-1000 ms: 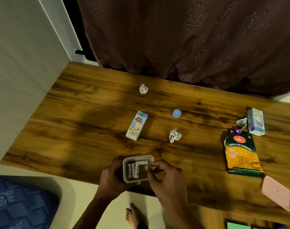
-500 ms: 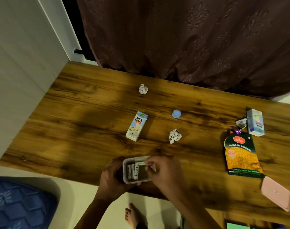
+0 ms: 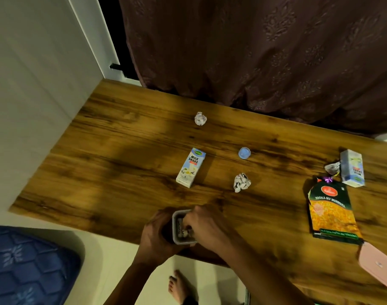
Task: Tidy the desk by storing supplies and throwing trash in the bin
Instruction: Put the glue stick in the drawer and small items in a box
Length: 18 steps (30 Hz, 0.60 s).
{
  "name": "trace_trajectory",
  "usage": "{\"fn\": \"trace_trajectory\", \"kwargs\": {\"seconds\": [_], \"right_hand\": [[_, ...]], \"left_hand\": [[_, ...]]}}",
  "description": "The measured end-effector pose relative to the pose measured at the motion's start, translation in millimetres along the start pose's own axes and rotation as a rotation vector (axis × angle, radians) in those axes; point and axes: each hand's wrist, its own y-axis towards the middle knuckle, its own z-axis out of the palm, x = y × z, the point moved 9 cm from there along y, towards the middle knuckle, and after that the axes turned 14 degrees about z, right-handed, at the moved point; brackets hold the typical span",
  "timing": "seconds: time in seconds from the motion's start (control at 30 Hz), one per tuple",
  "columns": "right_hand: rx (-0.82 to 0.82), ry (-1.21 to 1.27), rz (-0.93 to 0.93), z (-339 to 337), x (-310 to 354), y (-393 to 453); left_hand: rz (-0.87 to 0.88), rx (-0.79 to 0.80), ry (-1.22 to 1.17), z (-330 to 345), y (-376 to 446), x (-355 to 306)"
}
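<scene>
A: Plastic box [image 3: 181, 238] sits at the desk [image 3: 126, 150] near edge. Left hand [image 3: 157, 234] wraps its side, fingers curled round the wall.

B: And the right hand [image 3: 207, 225]?

A: Over the box, fingers dipped inside. Pinching sth small, looks like, but can't tell for sure.

B: Handling?

A: Light, stiff, smooth walls, prob. slippery, so hold by the sides. Paper balls [image 3: 242, 182] are soft, crushable. Milkshake carton [image 3: 190, 167] is boxy cardboard, grab its long faces.

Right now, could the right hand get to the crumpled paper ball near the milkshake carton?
Probably yes. The crumpled paper ball lies on bare desk just beyond the right hand, with nothing between them. But that hand's fingers are busy inside the small plastic box, which the left hand holds, so it must come out first.
</scene>
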Motion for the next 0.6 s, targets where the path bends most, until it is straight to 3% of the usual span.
{"fn": "trace_trajectory", "kwargs": {"seconds": [0.1,0.37,0.6], "right_hand": [[0.016,-0.092,0.054,2.2,0.2,0.9],[-0.011,-0.043,0.243,1.8,-5.7,-0.3],[-0.218,0.317,0.409,-43.5,-56.1,-19.8]], "left_hand": [[0.009,-0.006,0.005,-0.1,0.6,-2.0],[0.007,-0.010,0.005,-0.8,1.6,-2.6],[0.033,-0.025,-0.018,-3.6,4.4,-8.0]]}}
